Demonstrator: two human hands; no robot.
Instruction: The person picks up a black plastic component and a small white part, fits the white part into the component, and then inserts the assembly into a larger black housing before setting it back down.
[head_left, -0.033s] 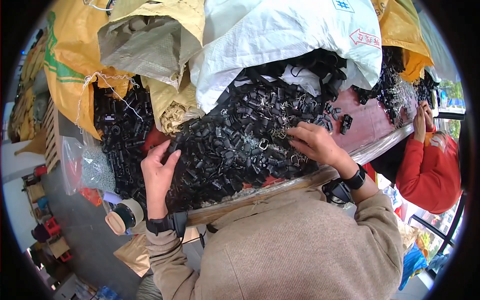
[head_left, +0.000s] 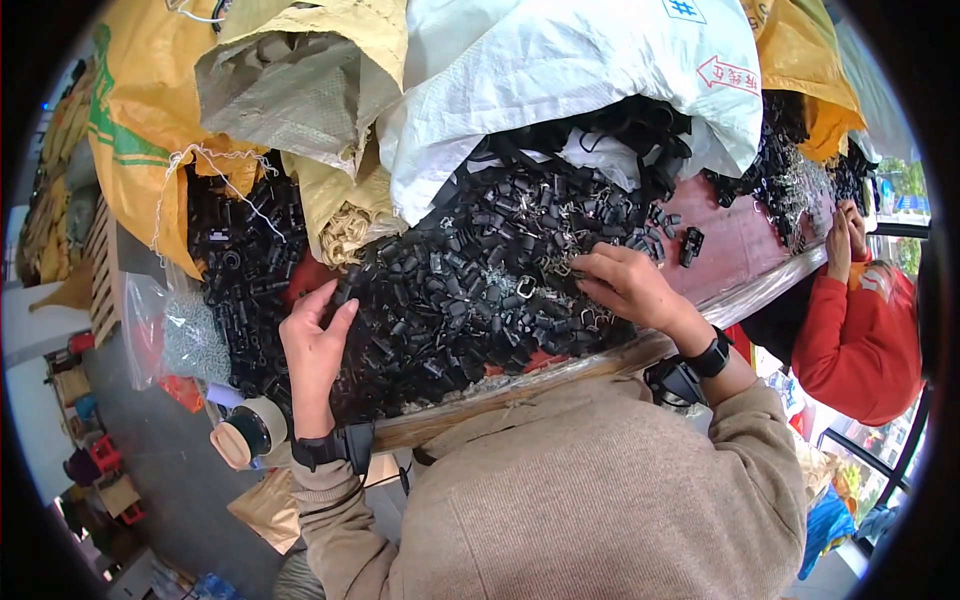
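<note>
Grey concrete floor [head_left: 165, 480] at left, littered with small red plastic crates [head_left: 105, 455]. Stacked yellow woven sacks [head_left: 135, 120] behind. Daylit window with dark metal frame [head_left: 905, 440] at right.

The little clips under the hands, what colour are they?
The little clips are black, with a few silver metal rings mixed in; head view.

- Right hand [head_left: 625, 285]: fingertips sunk among the black plastic parts [head_left: 450, 290]; its grip cannot be told.
- Table [head_left: 740, 245] mostly buried under parts and sacks.
- Co-worker in red sleeve [head_left: 850, 340] cut off at the rim.
</note>
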